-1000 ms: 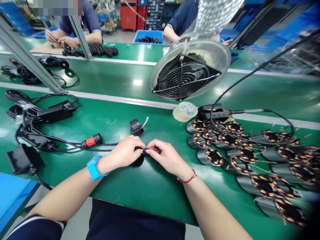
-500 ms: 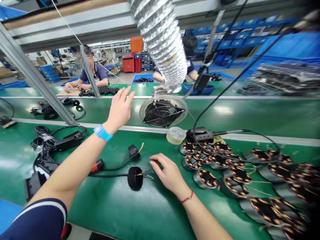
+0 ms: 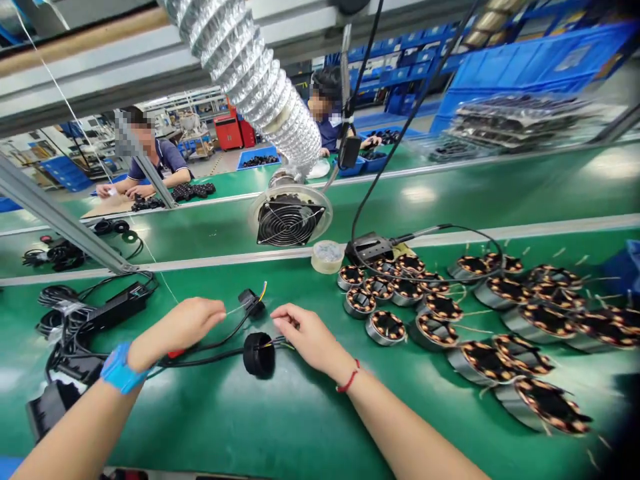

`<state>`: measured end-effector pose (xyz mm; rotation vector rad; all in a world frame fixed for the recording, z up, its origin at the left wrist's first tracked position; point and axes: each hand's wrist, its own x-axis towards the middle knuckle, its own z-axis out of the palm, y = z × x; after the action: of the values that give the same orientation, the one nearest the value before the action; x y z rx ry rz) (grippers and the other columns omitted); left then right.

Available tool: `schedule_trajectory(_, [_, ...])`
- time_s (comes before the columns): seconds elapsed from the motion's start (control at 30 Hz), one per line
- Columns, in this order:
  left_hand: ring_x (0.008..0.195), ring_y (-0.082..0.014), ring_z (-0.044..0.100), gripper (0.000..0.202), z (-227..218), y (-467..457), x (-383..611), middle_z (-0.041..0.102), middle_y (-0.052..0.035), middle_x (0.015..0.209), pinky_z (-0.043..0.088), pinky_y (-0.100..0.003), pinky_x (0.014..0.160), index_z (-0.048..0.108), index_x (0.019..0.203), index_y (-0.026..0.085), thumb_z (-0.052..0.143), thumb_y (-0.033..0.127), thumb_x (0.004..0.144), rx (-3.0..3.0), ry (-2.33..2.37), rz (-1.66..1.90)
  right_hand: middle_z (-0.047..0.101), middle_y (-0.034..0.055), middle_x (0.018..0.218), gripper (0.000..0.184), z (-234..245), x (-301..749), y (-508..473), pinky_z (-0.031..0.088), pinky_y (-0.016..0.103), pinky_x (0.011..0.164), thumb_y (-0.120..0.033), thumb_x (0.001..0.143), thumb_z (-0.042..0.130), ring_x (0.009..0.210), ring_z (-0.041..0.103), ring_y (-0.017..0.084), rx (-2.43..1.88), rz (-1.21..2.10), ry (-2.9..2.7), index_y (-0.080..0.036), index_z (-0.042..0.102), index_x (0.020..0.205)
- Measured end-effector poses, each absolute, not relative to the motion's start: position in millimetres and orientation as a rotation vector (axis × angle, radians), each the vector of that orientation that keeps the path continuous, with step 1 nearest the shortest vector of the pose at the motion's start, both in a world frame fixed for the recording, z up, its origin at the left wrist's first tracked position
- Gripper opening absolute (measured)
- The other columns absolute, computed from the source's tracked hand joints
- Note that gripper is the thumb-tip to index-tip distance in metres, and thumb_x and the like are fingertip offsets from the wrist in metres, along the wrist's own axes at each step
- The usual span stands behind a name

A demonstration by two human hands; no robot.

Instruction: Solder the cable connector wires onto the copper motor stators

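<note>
A black round connector (image 3: 259,355) lies on the green bench on the end of a black cable, with thin coloured wires sticking out to its right. My right hand (image 3: 306,335) rests beside it, its fingertips pinched on those wires. My left hand (image 3: 186,325) is closed in a pinch on a thin pale strand (image 3: 233,309), which runs toward a second black connector (image 3: 251,301) with yellow and blue wires. A blue band is on my left wrist and a red cord on my right.
Several wound motor stators (image 3: 440,308) cover the bench at the right. Behind my hands are a tape roll (image 3: 327,257), a fan (image 3: 289,221) under a silver duct, and a black tool stand (image 3: 373,248). A black power box with cables (image 3: 111,308) lies at the left. Two people work at the far bench.
My left hand let go of the connector wires, rose toward the back, and has come down pinching a thin strand. My right hand stayed by the connector. The view has tilted up.
</note>
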<state>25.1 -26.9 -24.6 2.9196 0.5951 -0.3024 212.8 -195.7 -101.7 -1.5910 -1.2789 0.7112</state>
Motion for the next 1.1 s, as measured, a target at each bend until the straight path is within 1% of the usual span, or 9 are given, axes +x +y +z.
schedule_trajectory(0.17, [0.070, -0.0144, 0.055, 0.030, -17, -71, 11, 0.062, -0.0014, 0.078, 0.038, -0.025, 0.067, 0.059, 0.087, 0.019, 0.033, 0.030, 0.098, 2.868, 0.434, 0.015, 0.062, -0.0005, 0.082, 0.049, -83, 188, -198, 0.040, 0.022, 0.054, -0.036, 0.080, 0.062, 0.058, 0.051, 0.007, -1.302, 1.183, -0.986, -0.018, 0.053, 0.124])
schedule_trajectory(0.27, [0.071, -0.0156, 0.054, 0.029, -22, -79, 16, 0.062, -0.0017, 0.076, 0.038, -0.027, 0.070, 0.060, 0.087, 0.019, 0.035, 0.029, 0.098, 2.909, 0.258, 0.033, 0.062, -0.0001, 0.074, 0.041, -76, 186, -198, 0.032, 0.019, 0.043, -0.044, 0.079, 0.060, 0.048, 0.044, 0.005, -1.127, 1.302, -0.757, -0.016, 0.062, 0.109])
schedule_trajectory(0.37, [0.073, -0.0179, 0.055, 0.030, -33, -82, 27, 0.063, -0.0033, 0.076, 0.038, -0.030, 0.072, 0.061, 0.085, 0.018, 0.036, 0.027, 0.097, 2.949, 0.286, -0.025, 0.062, 0.0000, 0.069, 0.029, -74, 189, -200, 0.031, 0.018, 0.041, -0.043, 0.079, 0.060, 0.047, 0.043, 0.005, -1.160, 1.136, -0.678, -0.016, 0.065, 0.088])
schedule_trajectory(0.57, [0.063, -0.0127, 0.053, 0.035, -48, -95, 69, 0.061, -0.0002, 0.068, 0.039, -0.023, 0.061, 0.059, 0.073, 0.016, 0.038, 0.034, 0.095, 2.430, 0.462, 0.023, 0.066, 0.0017, 0.075, 0.020, -75, 207, -215, 0.042, 0.021, 0.054, -0.031, 0.083, 0.056, 0.057, 0.051, 0.007, -1.406, 0.807, -1.017, -0.017, 0.071, 0.079])
schedule_trajectory(0.7, [0.059, -0.0125, 0.052, 0.031, -56, -73, 74, 0.060, 0.0016, 0.063, 0.040, -0.023, 0.060, 0.062, 0.075, 0.016, 0.043, 0.036, 0.089, 2.274, 0.595, 0.070, 0.065, 0.0015, 0.075, 0.019, -56, 280, -233, 0.039, 0.018, 0.046, -0.031, 0.083, 0.057, 0.054, 0.052, 0.007, -1.538, 0.428, -0.667, -0.017, 0.068, 0.087])
schedule_trajectory(0.8, [0.067, -0.0156, 0.055, 0.032, -70, -35, 69, 0.062, -0.0003, 0.070, 0.043, -0.026, 0.065, 0.065, 0.086, 0.017, 0.047, 0.043, 0.086, 2.234, 0.818, 0.331, 0.063, 0.0008, 0.088, 0.017, -41, 363, -238, 0.044, 0.014, 0.051, -0.016, 0.087, 0.052, 0.063, 0.055, 0.004, -1.618, 0.142, -0.180, -0.017, 0.061, 0.102])
schedule_trajectory(0.9, [0.081, -0.0200, 0.058, 0.036, -90, -5, 71, 0.065, -0.0050, 0.082, 0.045, -0.030, 0.075, 0.064, 0.092, 0.015, 0.046, 0.045, 0.084, 2.105, 1.018, 0.485, 0.061, 0.0041, 0.095, 0.025, -38, 433, -231, 0.050, 0.017, 0.057, -0.012, 0.088, 0.054, 0.070, 0.057, 0.006, -1.715, 0.169, 0.013, -0.012, 0.054, 0.113])
schedule_trajectory(1.0, [0.092, -0.0239, 0.059, 0.041, -106, -1, 77, 0.068, -0.0101, 0.094, 0.044, -0.034, 0.085, 0.065, 0.093, 0.012, 0.045, 0.047, 0.084, 2.053, 0.974, 0.387, 0.061, 0.0061, 0.104, 0.026, -44, 470, -217, 0.055, 0.029, 0.070, -0.027, 0.090, 0.058, 0.084, 0.062, 0.013, -1.802, 0.301, 0.090, -0.013, 0.057, 0.112])
schedule_trajectory(1.1, [0.088, -0.0232, 0.061, 0.045, -113, -15, 81, 0.071, -0.0086, 0.091, 0.046, -0.033, 0.084, 0.069, 0.087, 0.013, 0.045, 0.051, 0.086, 2.069, 0.827, 0.249, 0.060, 0.0077, 0.114, 0.032, -53, 480, -206, 0.054, 0.038, 0.082, -0.034, 0.091, 0.056, 0.097, 0.061, 0.018, -1.836, 0.407, 0.047, -0.015, 0.056, 0.117])
